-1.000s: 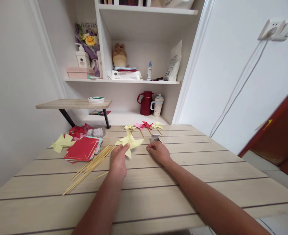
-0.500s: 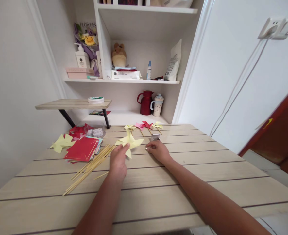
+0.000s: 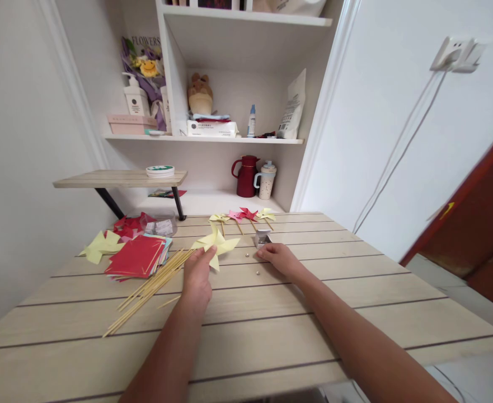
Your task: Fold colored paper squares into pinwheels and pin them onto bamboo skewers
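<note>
My left hand (image 3: pixel 197 275) is closed on a pale yellow paper pinwheel (image 3: pixel 216 244), the thumb pressed on its lower middle. My right hand (image 3: pixel 280 258) rests low over the table with its fingertips pinched together; what they hold, if anything, is too small to make out. Just behind those fingertips stands a small open box (image 3: pixel 263 237). To their left lie two small shiny metal pieces, one (image 3: pixel 247 255) farther back and one (image 3: pixel 258 273) nearer me. Thin wooden sticks (image 3: pixel 149 291) lie in a bundle left of my left hand.
Left of the sticks are a stack of coloured paper squares (image 3: pixel 135 256), a yellow pinwheel (image 3: pixel 100 246), red ones (image 3: pixel 132 225) and a clear container (image 3: pixel 160 226). Several pinwheels on sticks (image 3: pixel 248 214) lie along the back edge. A raised wooden stand (image 3: pixel 120 178) covers the back left.
My right hand has moved slightly right, uncovering the small metal pieces and more of the box. My left hand keeps hold of the pinwheel. The whole view has shifted a little.
</note>
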{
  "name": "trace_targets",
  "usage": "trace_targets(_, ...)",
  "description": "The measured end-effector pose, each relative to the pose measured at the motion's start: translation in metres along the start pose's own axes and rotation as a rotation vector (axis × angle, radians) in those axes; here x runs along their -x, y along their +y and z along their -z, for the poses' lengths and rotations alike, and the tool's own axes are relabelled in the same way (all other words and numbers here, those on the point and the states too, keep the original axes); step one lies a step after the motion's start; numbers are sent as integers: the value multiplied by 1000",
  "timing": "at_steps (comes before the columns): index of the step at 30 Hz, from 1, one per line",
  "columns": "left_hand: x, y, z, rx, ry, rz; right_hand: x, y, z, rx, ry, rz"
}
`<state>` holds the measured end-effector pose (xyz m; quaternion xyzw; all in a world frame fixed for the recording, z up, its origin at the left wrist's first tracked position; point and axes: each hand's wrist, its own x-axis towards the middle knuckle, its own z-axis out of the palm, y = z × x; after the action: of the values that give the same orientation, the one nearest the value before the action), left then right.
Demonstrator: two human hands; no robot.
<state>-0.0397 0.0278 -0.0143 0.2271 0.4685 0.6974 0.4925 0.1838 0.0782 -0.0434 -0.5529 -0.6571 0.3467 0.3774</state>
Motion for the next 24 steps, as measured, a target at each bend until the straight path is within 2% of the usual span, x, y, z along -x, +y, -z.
trace_targets(5, 1, 0, -1, 10, -57, -17, -11, -3, -12, 78, 29, 37)
trace_targets(7, 2, 1, -2, 6, -43, -16, -12, -5, -12, 80, 16, 42)
trace_targets(10, 1, 1, -2, -3, -9, -7, -5, -7, -4, 40, -75, 58)
trace_targets(14, 0, 0, -1, -14, -22, -5, 12, -12, 13, -10, -258, 86)
trace_targets(17, -1, -1, -1, -21, -31, -7, 18, -14, 17, 72, -349, 140)
trace_targets(20, -1, -1, -1, -22, -47, -6, 17, -14, 13, 231, -262, 179)
trace_targets(24, -1, -2, 1, -36, -35, 3, 12, -11, 6, 304, -83, 163)
